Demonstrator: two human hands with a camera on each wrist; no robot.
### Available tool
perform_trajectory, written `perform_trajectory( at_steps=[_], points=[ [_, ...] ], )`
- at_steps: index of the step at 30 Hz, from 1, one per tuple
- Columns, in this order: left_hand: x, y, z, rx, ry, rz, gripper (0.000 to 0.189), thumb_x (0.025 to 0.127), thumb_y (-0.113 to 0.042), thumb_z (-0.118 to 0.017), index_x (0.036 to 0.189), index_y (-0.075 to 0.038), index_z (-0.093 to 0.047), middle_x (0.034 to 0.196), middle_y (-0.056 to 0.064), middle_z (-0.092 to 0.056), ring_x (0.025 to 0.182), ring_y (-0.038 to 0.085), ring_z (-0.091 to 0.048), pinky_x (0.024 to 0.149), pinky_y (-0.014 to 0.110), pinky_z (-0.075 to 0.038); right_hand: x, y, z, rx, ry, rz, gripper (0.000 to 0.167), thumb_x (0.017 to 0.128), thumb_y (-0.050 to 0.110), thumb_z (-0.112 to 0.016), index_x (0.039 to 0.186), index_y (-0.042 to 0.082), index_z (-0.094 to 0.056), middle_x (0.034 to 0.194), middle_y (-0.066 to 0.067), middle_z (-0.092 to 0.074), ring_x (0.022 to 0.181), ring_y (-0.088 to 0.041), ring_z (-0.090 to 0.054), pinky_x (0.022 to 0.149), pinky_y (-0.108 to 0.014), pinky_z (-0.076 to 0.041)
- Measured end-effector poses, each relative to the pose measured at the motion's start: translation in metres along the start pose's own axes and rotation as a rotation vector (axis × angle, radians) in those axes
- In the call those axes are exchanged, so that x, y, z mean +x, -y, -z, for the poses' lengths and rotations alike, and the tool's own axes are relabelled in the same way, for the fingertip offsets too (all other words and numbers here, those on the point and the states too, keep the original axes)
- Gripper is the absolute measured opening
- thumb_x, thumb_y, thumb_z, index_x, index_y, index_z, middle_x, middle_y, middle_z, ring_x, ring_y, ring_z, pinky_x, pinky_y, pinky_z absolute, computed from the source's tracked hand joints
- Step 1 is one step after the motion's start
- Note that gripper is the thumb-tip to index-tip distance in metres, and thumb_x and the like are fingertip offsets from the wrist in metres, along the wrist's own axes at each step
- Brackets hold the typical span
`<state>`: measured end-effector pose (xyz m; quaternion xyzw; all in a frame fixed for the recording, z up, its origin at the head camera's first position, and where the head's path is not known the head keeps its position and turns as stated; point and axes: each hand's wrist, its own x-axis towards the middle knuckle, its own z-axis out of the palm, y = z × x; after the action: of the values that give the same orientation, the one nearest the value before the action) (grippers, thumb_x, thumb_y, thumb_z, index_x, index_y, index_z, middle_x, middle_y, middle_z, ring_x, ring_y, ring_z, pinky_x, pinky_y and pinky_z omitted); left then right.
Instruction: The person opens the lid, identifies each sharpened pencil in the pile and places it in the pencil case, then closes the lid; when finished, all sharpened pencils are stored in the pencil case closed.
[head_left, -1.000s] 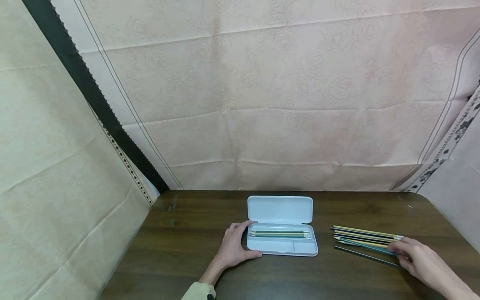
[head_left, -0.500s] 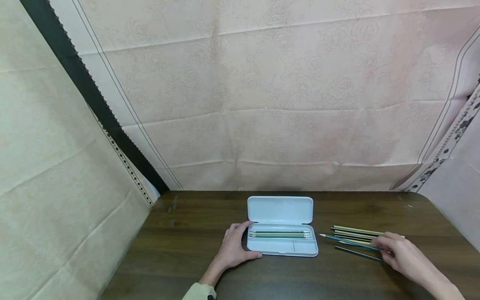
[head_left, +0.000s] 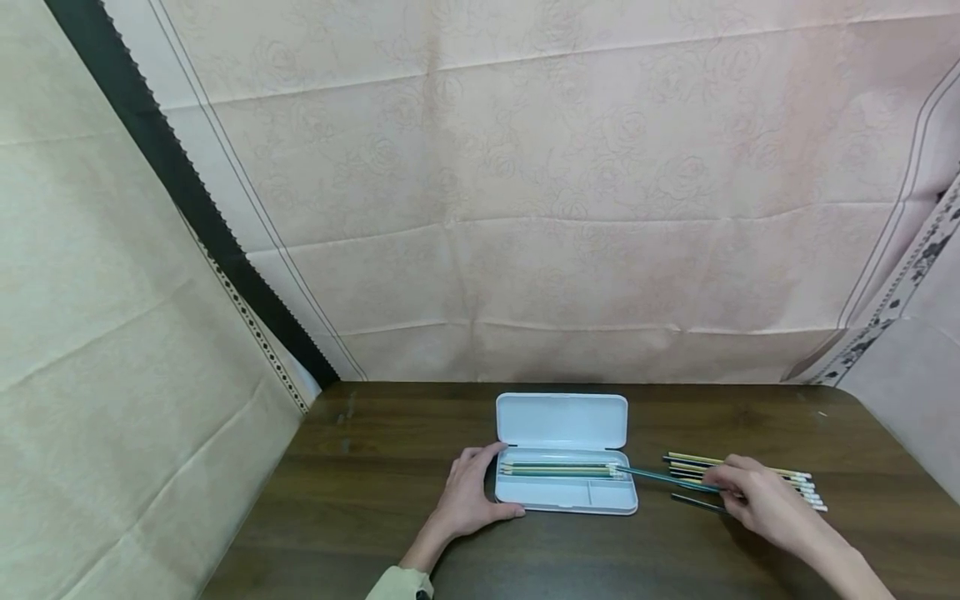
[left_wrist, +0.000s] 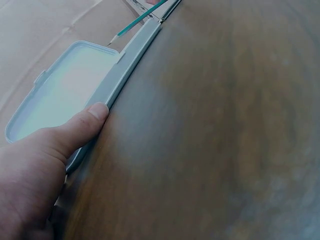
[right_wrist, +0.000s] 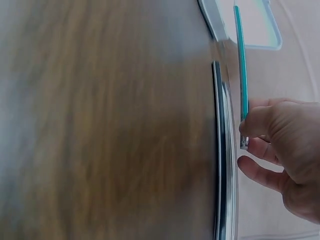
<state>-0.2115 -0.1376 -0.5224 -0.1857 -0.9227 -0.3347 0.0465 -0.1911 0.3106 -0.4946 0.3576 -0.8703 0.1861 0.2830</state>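
A light-blue pencil case [head_left: 613, 497] stands open on the wooden table, its lid raised at the back. Several green pencils [head_left: 555, 472] lie side by side in its long compartment. My left hand [head_left: 467, 493] grips the case's left end, thumb at the front edge and fingers at the back corner; the left wrist view shows that thumb pressed along the case wall. My right hand [head_left: 767, 502] pinches a teal pencil [right_wrist: 242, 60] near its rear end, between thumb and fingers. Its sharpened tip points left and overlaps the case's right end in the head view.
Several striped pencils with white ends [head_left: 810, 490] lie under and beyond the right hand. A dark pencil [head_left: 697, 503] lies in front of them. Pale patterned cloth [head_left: 585, 208] hangs behind the table [head_left: 390, 467] and at both sides.
The right hand has drawn the teal pencil off the group and carried it left, so its tip now reaches the case. The left hand and the case stay put.
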Motion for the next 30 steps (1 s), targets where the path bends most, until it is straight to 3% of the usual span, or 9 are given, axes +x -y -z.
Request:
perform_trajectory(
  at_steps=[9,30],
  points=[
    [-0.001,-0.001,0.000,0.002,0.001,0.004,0.094,0.069,-0.063,-0.084,0.147,-0.025,-0.047,0.136,0.005,-0.051,0.120,0.028,-0.043,0.092,0.054,-0.038,0.017,0.009,-0.011,0.029,0.046,-0.001,0.042,0.061,-0.011,-0.072,0.090,0.019,-0.070,0.081,0.017,-0.048,0.070,0.002,-0.044,0.056,-0.020,-0.037],
    [0.000,0.000,0.001,-0.005,-0.004,-0.001,0.094,0.069,-0.062,-0.084,0.146,-0.025,-0.047,0.136,0.005,-0.052,0.120,0.028,-0.043,0.092,0.054,-0.037,0.060,0.040,-0.031,0.073,0.200,-0.109,0.034,0.071,-0.010,-0.077,0.093,0.017,-0.074,0.085,0.012,-0.055,0.072,-0.003,-0.048,0.059,-0.026,-0.046]
  ],
)
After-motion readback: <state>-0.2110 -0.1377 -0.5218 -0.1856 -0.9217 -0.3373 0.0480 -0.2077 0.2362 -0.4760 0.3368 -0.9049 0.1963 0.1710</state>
